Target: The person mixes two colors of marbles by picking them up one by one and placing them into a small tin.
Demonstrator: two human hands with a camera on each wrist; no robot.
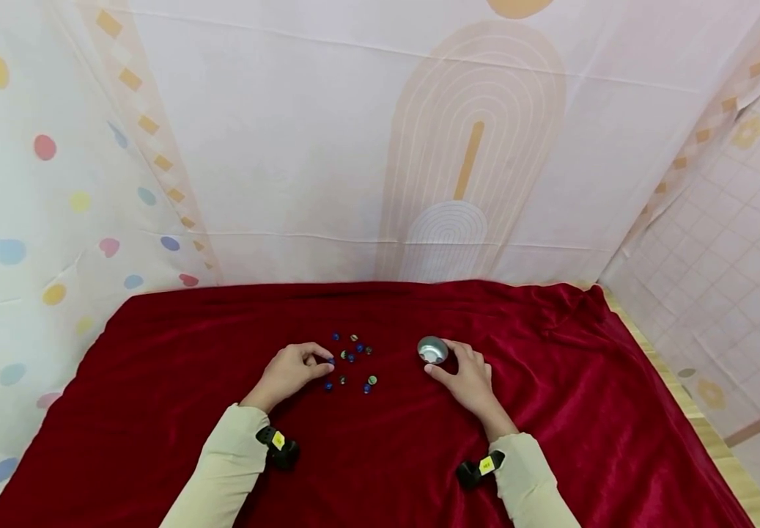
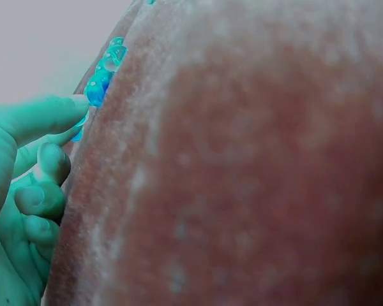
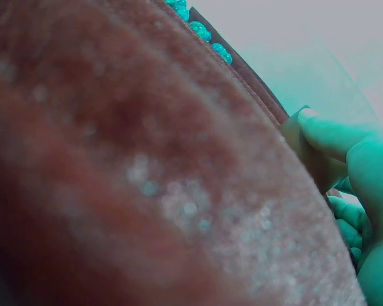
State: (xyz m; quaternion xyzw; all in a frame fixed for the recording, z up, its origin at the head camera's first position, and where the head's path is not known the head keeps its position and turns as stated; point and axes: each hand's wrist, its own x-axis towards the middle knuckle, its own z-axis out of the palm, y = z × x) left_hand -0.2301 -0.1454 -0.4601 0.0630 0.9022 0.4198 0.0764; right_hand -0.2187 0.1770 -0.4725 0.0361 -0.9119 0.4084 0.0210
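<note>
My left hand (image 1: 292, 372) is at the left edge of a loose group of glass marbles, with its thumb and forefinger pinching a blue marble (image 1: 331, 361). In the left wrist view, the thumb partly covers that marble, and other marbles (image 2: 112, 58) lie beyond it. Several marbles, some blue and some greenish (image 1: 371, 380), are scattered on the red cloth between the hands. On the right, my right hand (image 1: 468, 378) grips a small silver metal bowl (image 1: 432, 349) by its side, thumb in front and fingers behind. The bowl's opening faces up, its inside shiny.
Rumpled red velvet cloth (image 1: 380, 469) covers the table, whose pale wooden edge (image 1: 703, 425) shows at the right. White patterned curtains (image 1: 287, 147) hang behind and at both sides. A dark wrist camera (image 1: 281, 447) sits at the left sleeve, another (image 1: 475, 471) at the right.
</note>
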